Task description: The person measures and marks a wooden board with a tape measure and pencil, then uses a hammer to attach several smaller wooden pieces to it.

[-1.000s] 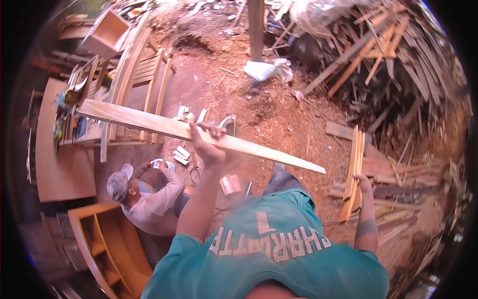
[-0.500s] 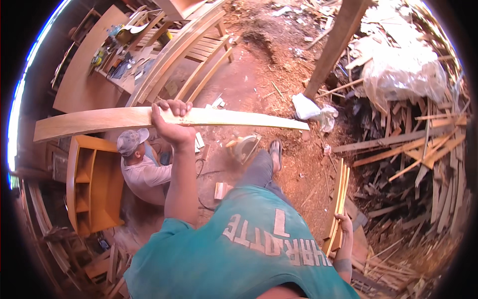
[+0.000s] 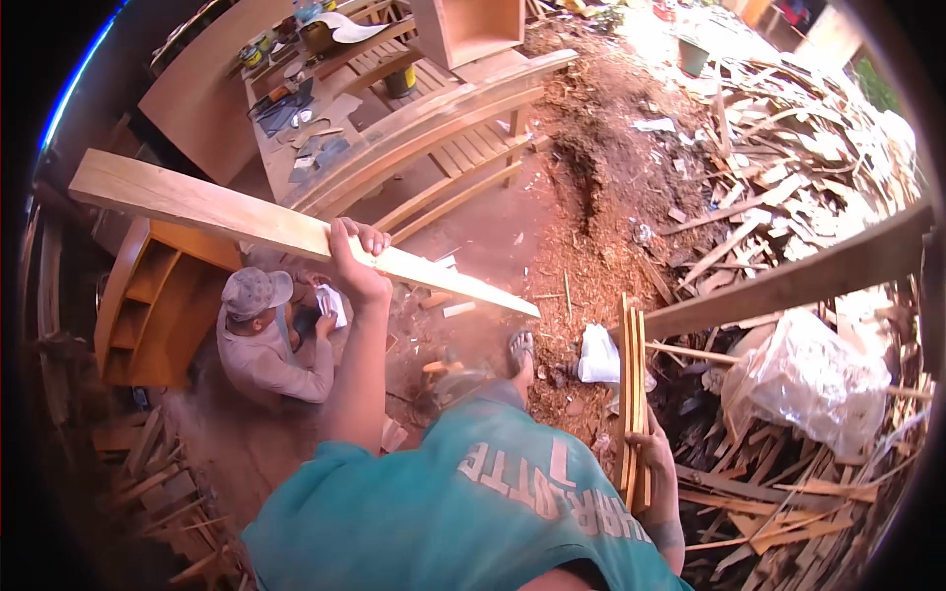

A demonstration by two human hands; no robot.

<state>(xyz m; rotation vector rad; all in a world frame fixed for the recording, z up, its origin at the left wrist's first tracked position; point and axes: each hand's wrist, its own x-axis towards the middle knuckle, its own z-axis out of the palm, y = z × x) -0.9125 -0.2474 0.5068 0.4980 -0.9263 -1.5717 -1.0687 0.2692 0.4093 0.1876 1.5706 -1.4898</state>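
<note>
My left hand point(image 3: 359, 261) is wrapped around a long plank point(image 3: 197, 202) that slants across in front of me, near a seated co-worker point(image 3: 276, 350) on my left. My right hand point(image 3: 653, 451) grips a few thin wood strips point(image 3: 631, 379) at my right side, near a white bag point(image 3: 597, 355).

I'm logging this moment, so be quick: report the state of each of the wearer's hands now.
Left hand: closed, holding a long wooden board.
Right hand: closed, holding several thin wooden strips.
</note>
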